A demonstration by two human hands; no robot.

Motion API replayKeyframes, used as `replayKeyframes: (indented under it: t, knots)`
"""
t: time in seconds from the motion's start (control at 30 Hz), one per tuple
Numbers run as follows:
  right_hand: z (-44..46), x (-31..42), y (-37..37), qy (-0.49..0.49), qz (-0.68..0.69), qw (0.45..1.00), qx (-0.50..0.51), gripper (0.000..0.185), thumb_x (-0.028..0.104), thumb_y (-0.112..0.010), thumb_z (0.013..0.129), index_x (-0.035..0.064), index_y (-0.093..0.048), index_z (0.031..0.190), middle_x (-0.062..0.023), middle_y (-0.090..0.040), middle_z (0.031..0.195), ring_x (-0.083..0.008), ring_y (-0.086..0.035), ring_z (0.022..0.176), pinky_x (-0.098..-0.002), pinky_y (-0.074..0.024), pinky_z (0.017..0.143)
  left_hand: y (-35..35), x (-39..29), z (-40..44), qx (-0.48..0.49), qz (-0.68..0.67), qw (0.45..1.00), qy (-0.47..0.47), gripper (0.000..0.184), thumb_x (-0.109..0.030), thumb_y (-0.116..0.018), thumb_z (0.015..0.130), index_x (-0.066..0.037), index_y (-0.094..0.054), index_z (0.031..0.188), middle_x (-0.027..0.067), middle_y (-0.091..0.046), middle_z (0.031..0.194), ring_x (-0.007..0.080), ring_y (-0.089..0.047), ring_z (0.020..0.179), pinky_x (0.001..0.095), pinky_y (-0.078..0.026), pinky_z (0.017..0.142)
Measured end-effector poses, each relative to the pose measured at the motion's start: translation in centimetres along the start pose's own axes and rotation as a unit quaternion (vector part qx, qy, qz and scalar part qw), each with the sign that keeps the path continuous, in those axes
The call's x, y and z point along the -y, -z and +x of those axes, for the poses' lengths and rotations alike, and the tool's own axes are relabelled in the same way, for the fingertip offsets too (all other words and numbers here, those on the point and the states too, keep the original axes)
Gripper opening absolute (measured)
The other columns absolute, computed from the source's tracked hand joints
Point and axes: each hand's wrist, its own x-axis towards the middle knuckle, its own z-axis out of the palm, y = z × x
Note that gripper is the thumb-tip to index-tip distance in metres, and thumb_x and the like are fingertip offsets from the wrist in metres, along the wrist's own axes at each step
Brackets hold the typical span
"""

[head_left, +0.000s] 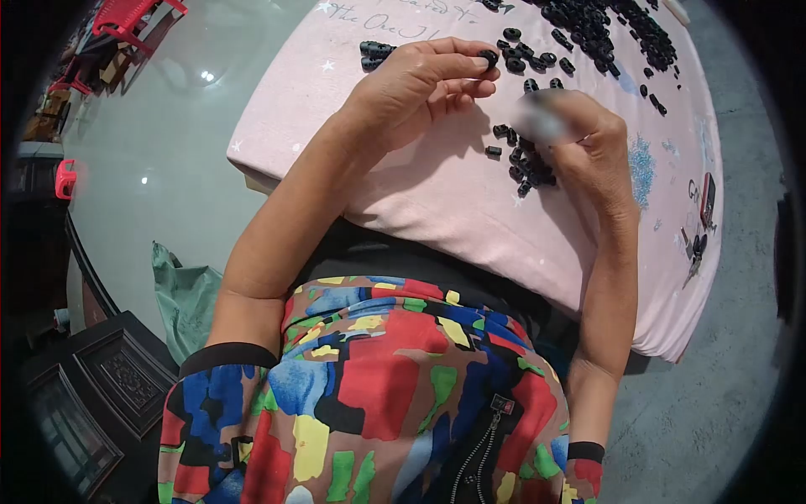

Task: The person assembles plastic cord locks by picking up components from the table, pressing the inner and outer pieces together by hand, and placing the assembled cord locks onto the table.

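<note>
My left hand (399, 88) is closed over the cloth, pinching a small round black plastic piece (487, 59) that looks like part of a cord lock. My right hand (588, 139) is curled over a cluster of small black plastic parts (522, 172). Its fingertips are blurred, with a dark and pale smear between them, and I cannot make out what they hold. Just beyond the left fingertips lie several loose round black pieces (516, 52). A few ribbed black pieces (375, 55) sit behind my left hand, partly covered by it.
A pink printed cloth (437, 189) covers the work surface. A large heap of black parts (588, 38) lies at the back. Pale blue bits (642, 172), a red-edged phone-like object (708, 200) and keys (694, 252) are on the right. Red plastic stools (126, 25) stand at the far left.
</note>
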Motion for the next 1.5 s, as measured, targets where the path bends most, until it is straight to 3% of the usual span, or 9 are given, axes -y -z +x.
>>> replayKeyframes:
  t: [0.13,0.43,0.53,0.63,0.83,0.93,1.13,1.23,1.5]
  knots:
    - [0.2,-0.5,-0.6,0.107,-0.093,0.986,0.083,0.025,0.007,-0.063,0.069,0.0026,-0.073,0.091,-0.0101,-0.061,0.075,-0.0260,-0.059,0.071,-0.0366,-0.0482,0.067,0.4,0.1,-1.2,0.014,-0.027,0.999,0.021,0.036,-0.016,-0.067,0.092,0.000,-0.059,0.124,0.0077,-0.067,0.107,0.0083,-0.062,0.090,0.0176,-0.051,0.074]
    - [0.1,-0.8,-0.4,0.087,-0.090,0.988,0.085,0.029,0.007,-0.062,0.066,0.0033,-0.072,0.093,-0.0112,-0.063,0.080,-0.0277,-0.061,0.079,-0.0365,-0.0493,0.072,-0.2,0.2,-1.2,0.020,0.022,0.998,0.053,0.033,-0.014,-0.068,0.091,-0.001,-0.061,0.121,0.0069,-0.068,0.102,0.0075,-0.062,0.086,0.0167,-0.052,0.074]
    - [0.2,-0.8,-0.6,0.155,-0.146,0.976,0.050,0.029,0.007,-0.062,0.065,0.0027,-0.072,0.093,-0.0113,-0.063,0.082,-0.0279,-0.062,0.081,-0.0364,-0.0503,0.074,-0.2,0.5,-1.0,0.023,0.026,0.998,0.049,0.033,-0.014,-0.068,0.092,-0.001,-0.061,0.121,0.0071,-0.068,0.102,0.0079,-0.062,0.085,0.0168,-0.052,0.072]
    - [0.3,-1.5,-0.7,0.141,-0.146,0.979,0.027,0.027,0.005,-0.062,0.068,0.0020,-0.072,0.094,-0.0125,-0.065,0.084,-0.0270,-0.063,0.079,-0.0348,-0.0511,0.073,-0.2,0.5,-1.0,0.027,0.027,0.998,0.053,0.032,-0.015,-0.067,0.092,-0.001,-0.061,0.121,0.0070,-0.068,0.102,0.0083,-0.064,0.086,0.0158,-0.052,0.067]
    - [-0.2,-1.0,0.2,-0.061,0.100,0.992,0.053,0.020,0.001,-0.063,0.079,-0.0010,-0.071,0.097,-0.0107,-0.066,0.086,-0.0165,-0.062,0.069,-0.0282,-0.0494,0.065,-0.2,0.1,-1.1,0.015,0.035,0.997,0.059,0.031,-0.015,-0.067,0.092,-0.001,-0.062,0.120,0.0067,-0.067,0.103,0.0082,-0.065,0.083,0.0139,-0.051,0.060]
    - [0.1,-1.8,0.7,-0.008,0.030,0.998,0.054,0.019,0.001,-0.063,0.080,-0.0021,-0.071,0.098,-0.0087,-0.066,0.084,-0.0130,-0.061,0.070,-0.0265,-0.0482,0.063,-0.2,0.1,-1.2,0.011,0.029,0.998,0.060,0.031,-0.015,-0.067,0.092,-0.001,-0.062,0.119,0.0067,-0.067,0.102,0.0080,-0.065,0.082,0.0147,-0.052,0.063]
    - [0.3,-1.3,-0.2,0.122,-0.133,0.983,0.046,0.017,0.005,-0.065,0.074,0.0014,-0.071,0.089,-0.0108,-0.063,0.079,-0.0251,-0.062,0.075,-0.0357,-0.0503,0.069,-0.1,0.5,-1.0,0.020,0.036,0.998,0.057,0.028,-0.012,-0.067,0.092,0.000,-0.063,0.117,0.0063,-0.068,0.101,0.0078,-0.066,0.082,0.0170,-0.055,0.071]
    - [0.3,-0.9,-0.5,0.119,-0.148,0.980,0.058,0.017,0.007,-0.065,0.071,0.0038,-0.070,0.087,-0.0120,-0.061,0.080,-0.0310,-0.060,0.080,-0.0407,-0.0498,0.073,-0.6,0.2,-1.3,0.026,0.042,0.997,0.056,0.027,-0.011,-0.067,0.092,-0.001,-0.063,0.116,0.0061,-0.069,0.100,0.0075,-0.066,0.081,0.0173,-0.055,0.073]
    - [0.1,-1.2,-1.1,0.157,-0.162,0.974,0.005,0.022,0.006,-0.063,0.071,0.0035,-0.063,0.093,-0.0126,-0.061,0.082,-0.0317,-0.061,0.082,-0.0409,-0.0501,0.074,-0.9,0.1,-1.3,0.029,0.065,0.996,0.058,0.027,-0.011,-0.067,0.092,-0.001,-0.064,0.118,0.0059,-0.069,0.100,0.0063,-0.066,0.081,0.0164,-0.054,0.072]
